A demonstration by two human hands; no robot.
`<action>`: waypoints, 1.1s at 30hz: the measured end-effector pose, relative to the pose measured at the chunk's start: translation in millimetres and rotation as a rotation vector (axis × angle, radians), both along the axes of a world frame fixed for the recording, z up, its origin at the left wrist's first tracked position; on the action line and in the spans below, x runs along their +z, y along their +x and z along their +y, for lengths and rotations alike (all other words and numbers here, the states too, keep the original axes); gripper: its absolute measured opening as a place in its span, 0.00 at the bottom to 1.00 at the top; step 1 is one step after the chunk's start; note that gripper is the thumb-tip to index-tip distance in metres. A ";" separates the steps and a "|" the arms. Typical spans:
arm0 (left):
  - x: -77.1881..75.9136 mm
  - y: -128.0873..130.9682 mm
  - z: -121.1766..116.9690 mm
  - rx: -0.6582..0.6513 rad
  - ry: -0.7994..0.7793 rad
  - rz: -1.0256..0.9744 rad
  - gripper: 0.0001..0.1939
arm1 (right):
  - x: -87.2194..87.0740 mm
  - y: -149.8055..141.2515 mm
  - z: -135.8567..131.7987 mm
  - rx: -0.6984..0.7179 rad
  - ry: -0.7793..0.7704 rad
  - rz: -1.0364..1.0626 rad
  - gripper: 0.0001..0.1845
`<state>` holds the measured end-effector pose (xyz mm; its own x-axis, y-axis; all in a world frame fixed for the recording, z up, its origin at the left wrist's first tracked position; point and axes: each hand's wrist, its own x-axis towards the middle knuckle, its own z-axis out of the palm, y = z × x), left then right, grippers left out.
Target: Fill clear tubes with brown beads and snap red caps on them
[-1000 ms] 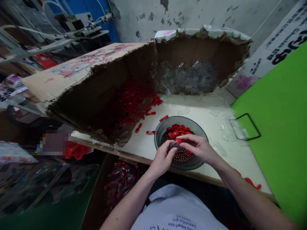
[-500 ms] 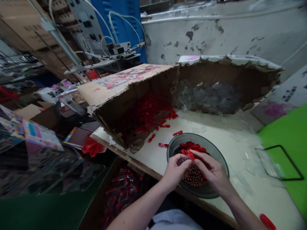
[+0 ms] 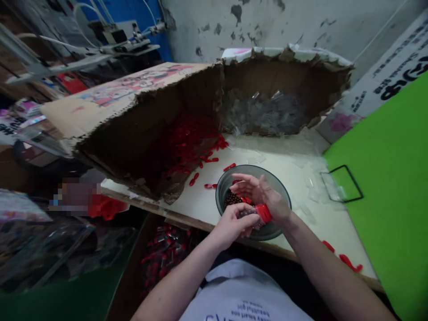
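Left hand (image 3: 230, 226) pinching small clear tube (image 3: 248, 214), red cap (image 3: 264, 213) at its end, right over grey bowl (image 3: 230, 173). Right hand (image 3: 259, 191) open wide, just beside cap, not gripping. Brown beads (image 3: 231, 199) in bowl, loose red caps (image 3: 193, 179) on white bench (image 3: 284, 165) by torn cardboard box (image 3: 281, 76).

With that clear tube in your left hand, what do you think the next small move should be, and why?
Probably press the red cap firmly onto the clear tube in the left hand: it sits at the tube's end, and the open right hand is free, just above the bowl of beads.
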<state>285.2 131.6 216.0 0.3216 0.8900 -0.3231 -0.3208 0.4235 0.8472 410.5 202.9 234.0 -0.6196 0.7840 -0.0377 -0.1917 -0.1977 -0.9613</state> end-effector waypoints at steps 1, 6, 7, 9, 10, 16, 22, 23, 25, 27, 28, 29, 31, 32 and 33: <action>2.2 -0.4 -0.6 -0.023 0.012 0.017 0.16 | 0.8 -0.9 -0.6 0.038 -0.028 0.013 0.34; 6.1 -7.2 -5.6 -0.125 0.067 0.097 0.15 | -3.8 -1.1 -15.6 0.084 -0.025 -0.022 0.31; 5.4 -7.9 -6.6 -0.137 0.072 0.106 0.14 | -4.9 -0.9 -18.4 0.085 -0.012 -0.036 0.30; 3.5 -7.0 -7.5 -0.144 0.069 0.107 0.14 | -6.6 -1.7 -21.4 0.028 0.009 -0.043 0.28; 2.5 -5.6 -7.2 -0.143 0.058 0.095 0.14 | -7.3 -3.0 -21.4 -0.024 0.002 -0.028 0.28; -11.5 -13.4 -8.1 0.040 -0.030 0.047 0.16 | -16.2 -1.0 -5.3 -0.334 -0.196 0.146 0.33; -59.5 -96.1 -45.1 0.686 -0.109 0.242 0.17 | -66.4 94.8 -5.4 -0.875 -0.134 -0.135 0.20; -64.5 -106.1 -51.7 0.744 -0.128 0.273 0.18 | -76.1 113.1 -9.4 -0.973 -0.168 -0.178 0.19; -65.5 -113.6 -61.8 0.795 -0.106 0.392 0.18 | -91.7 140.4 -17.2 -1.096 -0.234 -0.227 0.17; -56.0 -106.2 -64.9 0.775 0.026 0.591 0.16 | -101.4 152.9 -21.9 -1.127 -0.254 -0.254 0.16; -49.0 -99.3 -63.4 0.755 0.130 0.701 0.14 | -104.5 154.8 -23.1 -1.129 -0.249 -0.263 0.16; -41.6 -91.9 -60.5 0.738 0.247 0.799 0.13 | -107.0 154.9 -23.8 -1.129 -0.240 -0.271 0.15; -28.3 -79.3 -52.9 0.715 0.480 0.946 0.14 | -113.4 155.1 -25.0 -1.140 -0.213 -0.300 0.14; -23.1 -75.0 -49.5 0.706 0.579 0.995 0.16 | -118.4 156.9 -25.9 -1.155 -0.184 -0.338 0.14; -19.4 -72.3 -47.1 0.698 0.665 1.031 0.18 | -125.0 160.4 -27.1 -1.166 -0.135 -0.406 0.13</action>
